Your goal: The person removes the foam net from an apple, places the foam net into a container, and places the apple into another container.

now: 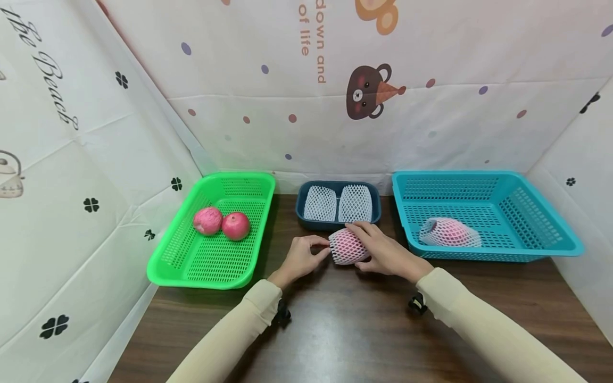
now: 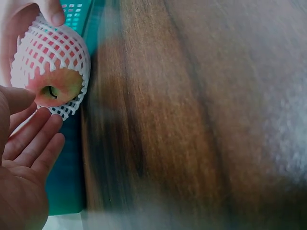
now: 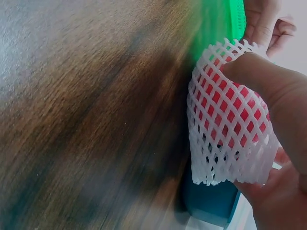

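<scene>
- White cloth (image 1: 91, 229) with black clover prints stands at your far left.
- Green basket (image 1: 201, 270) next, slatted, holding two bare pinkish-red apples (image 1: 236, 226) side by side.
- Your left hand (image 1: 303, 257) has its fingertips at the stem end of the netted apple; you can't tell from these views whether they pinch the net's rim or only touch it.
- Dark blue tray (image 1: 316, 225) sits behind your hands, with two white foam nets (image 1: 320, 204) side by side in it.
- Netted apple (image 1: 346, 247) lies between your hands, just in front of the tray, its stem showing through the net's open end.
- Your right hand (image 1: 383, 250) grasps that apple through the foam, thumb and fingers curled round it.
- Blue basket (image 1: 507, 252) stands at the right; another wrapped fruit (image 1: 452, 232) lies on its side near the front wall.
</scene>
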The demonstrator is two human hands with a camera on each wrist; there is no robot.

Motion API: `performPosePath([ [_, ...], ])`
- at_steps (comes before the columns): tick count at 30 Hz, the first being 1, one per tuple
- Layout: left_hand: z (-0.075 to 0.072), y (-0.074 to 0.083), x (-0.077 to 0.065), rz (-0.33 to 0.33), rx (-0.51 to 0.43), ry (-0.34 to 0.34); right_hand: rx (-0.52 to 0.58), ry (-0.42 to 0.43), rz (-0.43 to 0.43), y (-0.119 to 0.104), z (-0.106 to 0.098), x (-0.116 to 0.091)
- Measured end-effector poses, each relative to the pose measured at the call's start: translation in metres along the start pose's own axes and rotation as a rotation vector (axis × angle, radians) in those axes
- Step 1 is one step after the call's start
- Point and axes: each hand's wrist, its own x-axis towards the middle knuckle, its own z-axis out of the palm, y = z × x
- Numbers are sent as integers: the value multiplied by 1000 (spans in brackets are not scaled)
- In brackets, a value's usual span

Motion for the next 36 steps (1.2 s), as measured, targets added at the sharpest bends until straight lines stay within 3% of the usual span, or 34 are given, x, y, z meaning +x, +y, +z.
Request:
performPosePath([
  [13,4,3,0,32,-7,41,-2,35,21,-2,-4,-4],
  [19,9,1,1,53,-87,60,-20,80,16,-1,-3,-7],
  [27,17,3,3,21,-252,10,-16,111,-4,-1,-2,-12],
  [36,20,10,6,38,-240,-32,21,75,62,3,-1,-21],
])
